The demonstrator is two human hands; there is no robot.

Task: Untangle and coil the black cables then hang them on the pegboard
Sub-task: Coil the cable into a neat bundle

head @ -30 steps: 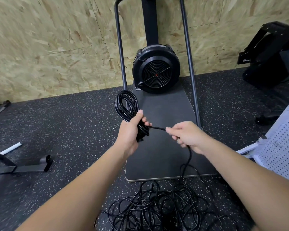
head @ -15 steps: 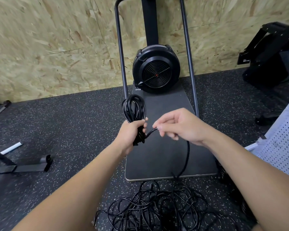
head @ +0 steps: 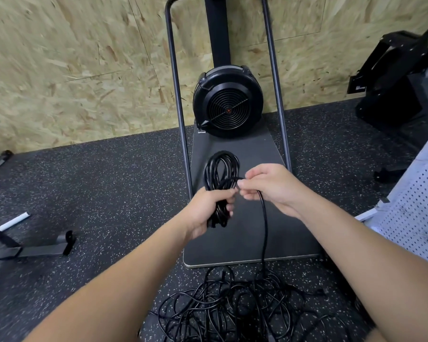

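The left hand [head: 203, 211] holds the coiled cable [head: 220, 178] in a closed grip: the fingers wrap round the gathered lower part of the bundle, and the loops stand up above the fist. A short stub of the bundle hangs out below the fist.

The right hand [head: 269, 186] sits just right of the left grip, nearly touching it. Its thumb and fingertips pinch a single loose strand [head: 265, 225] at the point where the strand meets the coil. The grip is narrow and closed on the strand; the other fingers are curled.

From the right grip the strand drops straight down, crosses the dark base plate [head: 245, 240] below both hands, and runs into the tangled cable pile [head: 232, 309] on the floor, below and nearer the person than both grips. The pile lies on speckled black rubber flooring [head: 109, 193].

Beyond the grips, a round black fan housing [head: 229, 104] stands at the far end of the base plate, between two upright metal tubes [head: 177, 95]. An OSB wall [head: 72, 65] stands behind it.

Well to the right of the right grip, the white pegboard [head: 415, 211] shows at the frame edge. No cable is visible on the part in view.

Far left of the left grip, a grey metal foot [head: 42, 248] lies on the floor.
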